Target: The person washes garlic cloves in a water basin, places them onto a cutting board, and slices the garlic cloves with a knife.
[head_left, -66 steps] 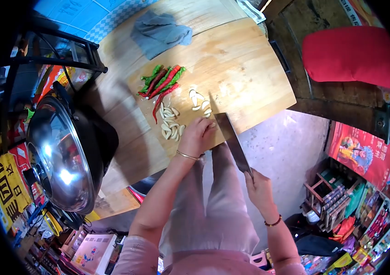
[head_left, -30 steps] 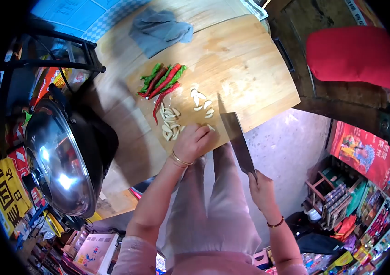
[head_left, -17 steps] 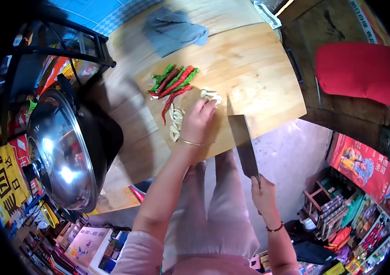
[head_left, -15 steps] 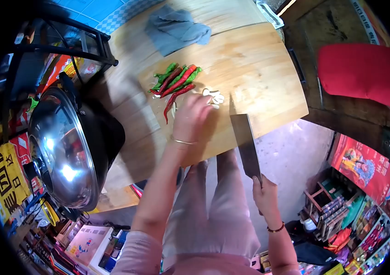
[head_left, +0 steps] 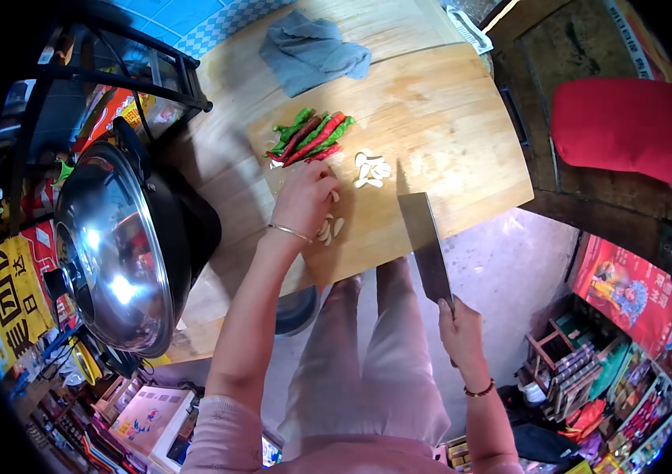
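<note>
Near the board's (head_left: pixel 462 118) left edge, my left grip (head_left: pixel 301 199) is bending over garlic cloves (head_left: pixel 338 227) beside the chillies (head_left: pixel 325 133); I can't see whether it's pinching one. Rightward, the garlic pile (head_left: pixel 369 171) is lying nearer it than my right grip (head_left: pixel 463 332), which is clamping the cleaver (head_left: pixel 428 251), long axis slanting leftward over the near edge.

We can't see all the garlic cloves (head_left: pixel 338 227) by our left hand (head_left: pixel 302 197), since the hand covers part of the pile and hides what its fingertips touch. Our right fingers wrap over the handle of the knife (head_left: pixel 426 246), hiding most of it, and the pot's lid (head_left: pixel 114 253) hides whatever is inside. The red cushion (head_left: pixel 628 133) runs into the dark rim of our view, and the goods on the lower right shelves (head_left: pixel 652 395) are too small to tell.
</note>
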Motion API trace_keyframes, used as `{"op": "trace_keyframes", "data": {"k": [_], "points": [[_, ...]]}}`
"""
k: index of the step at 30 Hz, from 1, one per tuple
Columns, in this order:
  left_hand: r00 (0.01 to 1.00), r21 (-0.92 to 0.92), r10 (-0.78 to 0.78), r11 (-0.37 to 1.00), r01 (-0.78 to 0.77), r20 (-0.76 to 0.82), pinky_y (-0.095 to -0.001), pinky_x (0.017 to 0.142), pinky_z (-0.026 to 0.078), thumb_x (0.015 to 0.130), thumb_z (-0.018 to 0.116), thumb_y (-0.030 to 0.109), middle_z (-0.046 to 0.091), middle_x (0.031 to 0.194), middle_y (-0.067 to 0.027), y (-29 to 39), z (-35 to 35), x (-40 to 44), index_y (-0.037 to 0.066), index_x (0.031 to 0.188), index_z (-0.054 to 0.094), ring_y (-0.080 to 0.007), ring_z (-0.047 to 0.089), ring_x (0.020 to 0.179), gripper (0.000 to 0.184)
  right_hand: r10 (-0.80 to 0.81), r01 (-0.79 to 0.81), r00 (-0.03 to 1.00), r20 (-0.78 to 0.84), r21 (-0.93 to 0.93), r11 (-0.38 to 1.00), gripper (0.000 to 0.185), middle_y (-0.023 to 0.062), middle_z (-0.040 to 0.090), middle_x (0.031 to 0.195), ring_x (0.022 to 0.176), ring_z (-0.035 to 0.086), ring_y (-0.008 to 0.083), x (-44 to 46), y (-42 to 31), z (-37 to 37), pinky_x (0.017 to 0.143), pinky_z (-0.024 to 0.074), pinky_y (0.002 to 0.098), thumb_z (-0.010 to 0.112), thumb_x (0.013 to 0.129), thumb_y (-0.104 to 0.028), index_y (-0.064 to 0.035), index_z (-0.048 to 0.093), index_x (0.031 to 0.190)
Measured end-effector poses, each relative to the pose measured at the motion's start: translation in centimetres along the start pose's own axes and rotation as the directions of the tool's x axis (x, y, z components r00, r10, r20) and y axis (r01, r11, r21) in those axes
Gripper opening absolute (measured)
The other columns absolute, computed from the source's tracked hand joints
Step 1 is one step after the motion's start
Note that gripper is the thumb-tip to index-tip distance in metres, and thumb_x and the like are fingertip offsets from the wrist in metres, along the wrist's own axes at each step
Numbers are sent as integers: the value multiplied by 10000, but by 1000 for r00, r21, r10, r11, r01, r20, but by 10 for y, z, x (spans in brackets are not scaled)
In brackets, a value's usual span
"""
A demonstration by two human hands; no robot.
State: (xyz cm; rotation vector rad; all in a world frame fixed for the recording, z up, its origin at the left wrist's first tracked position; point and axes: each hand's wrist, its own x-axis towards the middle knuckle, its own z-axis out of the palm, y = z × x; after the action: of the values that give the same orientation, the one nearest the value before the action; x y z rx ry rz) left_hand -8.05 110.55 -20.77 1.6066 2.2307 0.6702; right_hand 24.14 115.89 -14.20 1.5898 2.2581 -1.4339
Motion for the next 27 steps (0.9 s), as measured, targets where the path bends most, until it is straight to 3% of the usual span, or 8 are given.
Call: {"op": "trace_keyframes", "data": {"k": [3,5,8,10,11,17,19,27], "points": [[990,-41,112,992,-116,-87,-392,708,482,742,673,24,589,876,-82,13,9,9,92,903,648,-293,579,858,177,23,-22,999,34,-35,999,193,237,586,747,621,578,393,-2,-1,-2,565,463,405,533,921,-129,-9,608,1053],[991,-242,72,965,-97,-110,-398,662,480,742,643,33,570,810,-90,30,28,3,96,900,635,-302,580,777,170,36,-35,999,27,-38,999,194,237,586,746,620,578,393,-3,-2,-1,565,463,408,538,919,-127,-10,606,1057],[973,-242,51,964,-107,-226,-407,623,480,756,641,47,566,773,-105,66,49,-4,71,888,630,-310,584,720,135,52,-51,998,19,-27,998,206,242,587,761,638,580,399,-4,-1,2,577,467,413,542,913,-118,-4,599,1075],[983,-249,11,967,-57,-184,-407,633,484,767,641,59,563,760,-108,76,58,-7,56,887,628,-307,585,716,121,-27,28,996,-85,17,999,175,175,498,566,467,481,261,-5,3,5,499,416,369,520,929,-148,7,596,905],[977,-246,-10,968,-44,-212,-404,631,485,768,644,62,563,761,-109,76,65,-9,54,887,628,-307,584,709,121,-24,26,996,-86,14,1000,175,175,498,566,467,481,261,-5,2,4,499,416,369,520,929,-148,7,596,905],[968,-252,-42,968,-22,-245,-394,631,486,771,649,62,557,767,-110,77,69,-10,51,901,624,-301,583,721,133,-67,67,991,-115,-1,998,149,179,495,583,489,493,301,-7,-6,-1,512,422,375,517,923,-121,4,598,928],[970,-260,-42,965,-23,-239,-392,634,485,771,648,59,555,769,-110,75,70,-11,49,906,622,-300,582,730,138,-6,6,1000,4,-55,998,222,259,598,804,725,591,427,-7,-6,-4,635,482,425,547,909,-108,22,593,1082],[976,-258,-8,965,-50,-218,-381,630,485,764,666,23,575,790,-120,69,72,-11,42,915,630,-300,592,723,156,-25,26,1000,11,-99,995,227,266,601,809,728,596,430,-6,-10,-3,631,485,434,548,906,-107,35,590,1078]]}}
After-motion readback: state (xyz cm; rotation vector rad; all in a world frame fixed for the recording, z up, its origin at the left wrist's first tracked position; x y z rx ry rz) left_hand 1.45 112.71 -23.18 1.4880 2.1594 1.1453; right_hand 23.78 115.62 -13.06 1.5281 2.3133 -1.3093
